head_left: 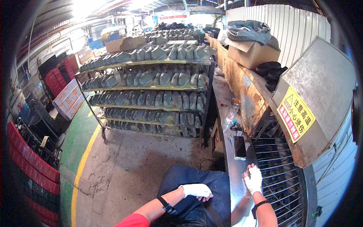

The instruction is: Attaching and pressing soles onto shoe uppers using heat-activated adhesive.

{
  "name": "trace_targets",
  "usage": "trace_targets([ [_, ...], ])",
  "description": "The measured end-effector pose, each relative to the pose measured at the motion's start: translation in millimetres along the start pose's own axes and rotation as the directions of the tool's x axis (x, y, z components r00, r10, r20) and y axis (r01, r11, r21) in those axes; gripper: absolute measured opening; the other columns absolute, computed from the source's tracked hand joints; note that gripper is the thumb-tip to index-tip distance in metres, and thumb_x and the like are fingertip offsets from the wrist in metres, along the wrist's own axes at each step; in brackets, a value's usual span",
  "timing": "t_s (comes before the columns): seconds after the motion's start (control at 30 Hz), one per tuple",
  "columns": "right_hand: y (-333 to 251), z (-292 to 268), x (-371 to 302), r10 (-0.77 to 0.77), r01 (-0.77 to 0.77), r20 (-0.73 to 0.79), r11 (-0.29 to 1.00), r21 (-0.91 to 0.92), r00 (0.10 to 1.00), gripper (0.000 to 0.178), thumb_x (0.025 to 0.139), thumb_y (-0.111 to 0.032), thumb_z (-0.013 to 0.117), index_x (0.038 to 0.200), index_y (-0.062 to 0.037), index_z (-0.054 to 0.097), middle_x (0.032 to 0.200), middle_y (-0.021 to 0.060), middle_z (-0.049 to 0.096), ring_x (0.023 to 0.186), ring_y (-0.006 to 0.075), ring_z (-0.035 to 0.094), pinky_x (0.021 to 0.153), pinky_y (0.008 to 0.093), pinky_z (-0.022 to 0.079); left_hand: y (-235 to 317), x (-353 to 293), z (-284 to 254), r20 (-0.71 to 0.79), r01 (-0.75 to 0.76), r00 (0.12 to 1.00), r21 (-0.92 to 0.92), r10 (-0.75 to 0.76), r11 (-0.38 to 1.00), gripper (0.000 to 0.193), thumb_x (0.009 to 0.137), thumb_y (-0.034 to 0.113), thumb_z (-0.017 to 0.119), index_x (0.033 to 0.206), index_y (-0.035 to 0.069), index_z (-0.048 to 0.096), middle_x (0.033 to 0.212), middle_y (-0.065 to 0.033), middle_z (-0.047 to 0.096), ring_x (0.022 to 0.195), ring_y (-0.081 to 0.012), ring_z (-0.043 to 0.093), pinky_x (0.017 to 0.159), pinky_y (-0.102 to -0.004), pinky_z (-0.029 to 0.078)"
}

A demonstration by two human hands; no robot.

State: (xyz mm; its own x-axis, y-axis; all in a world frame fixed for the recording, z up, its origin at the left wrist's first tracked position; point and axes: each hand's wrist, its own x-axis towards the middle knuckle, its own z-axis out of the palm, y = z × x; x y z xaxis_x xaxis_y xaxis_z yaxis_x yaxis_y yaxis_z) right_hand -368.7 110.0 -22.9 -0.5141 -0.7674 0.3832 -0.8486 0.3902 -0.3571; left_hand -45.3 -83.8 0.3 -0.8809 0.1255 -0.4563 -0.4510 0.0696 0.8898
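My left hand [196, 191], in a white fingerless glove, rests on the dark blue cloth [177, 176] over my lap. Its bare fingers are loosely bent and hold nothing that I can see. My right hand [252, 179], gloved the same way, lies at the bright metal ledge [236, 172] beside a rack of metal bars [278, 170]. Its fingers are slightly curled and apart, with nothing visible between them. Just beyond that hand, a black phone-like slab [239, 146] lies on the ledge. Farther along stands a clear bottle [231, 112] with an orange-brown top.
A wheeled shelf rack [147, 90] full of grey shoe-shaped forms stands ahead. At right, a tilted metal cover [317, 90] bearing a yellow warning sign [297, 113] rises beside the bars. A cardboard box [245, 55] sits behind it. Red crates [32, 157] are stacked at left.
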Motion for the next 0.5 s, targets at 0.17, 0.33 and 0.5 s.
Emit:
trace_targets([
  [0.17,-0.4,-0.3,-0.4,-0.007,0.008,-0.015,1.0,0.025,1.0,0.056,0.087,-0.029,0.081,0.137,-0.0068,0.071,0.152,0.0216,0.062,0.142,0.0435,0.055,0.122,0.052,0.041,0.1,0.1,0.8,-0.004,0.028,1.0,-0.015,-0.028,0.999,0.046,0.104,0.052,0.068,0.089,0.009,0.078,0.083,-0.0018,0.076,0.055,-0.0081,0.059,0.05,-0.0251,0.045],
  [0.33,-1.0,-0.6,0.0,0.032,-0.033,0.012,0.999,0.013,0.999,0.055,0.087,-0.029,0.081,0.136,-0.0068,0.071,0.152,0.0218,0.062,0.142,0.0439,0.055,0.121,0.0523,0.042,-1.2,1.9,0.9,0.001,0.024,1.0,-0.028,-0.024,0.999,0.047,0.104,0.052,0.068,0.088,0.009,0.078,0.08,-0.0015,0.075,0.056,-0.0082,0.059,0.05,-0.0251,0.045],
  [0.5,-1.6,-1.5,0.6,0.001,0.0,-0.006,1.0,0.015,1.0,0.055,0.086,-0.029,0.081,0.135,-0.0068,0.071,0.151,0.0219,0.062,0.142,0.044,0.055,0.121,0.0522,0.042,-2.5,1.9,-0.1,-0.006,0.007,1.0,-0.008,-0.007,1.0,0.048,0.103,0.053,0.069,0.087,0.009,0.078,0.078,-0.0015,0.074,0.057,-0.0087,0.06,0.051,-0.0255,0.045],
])
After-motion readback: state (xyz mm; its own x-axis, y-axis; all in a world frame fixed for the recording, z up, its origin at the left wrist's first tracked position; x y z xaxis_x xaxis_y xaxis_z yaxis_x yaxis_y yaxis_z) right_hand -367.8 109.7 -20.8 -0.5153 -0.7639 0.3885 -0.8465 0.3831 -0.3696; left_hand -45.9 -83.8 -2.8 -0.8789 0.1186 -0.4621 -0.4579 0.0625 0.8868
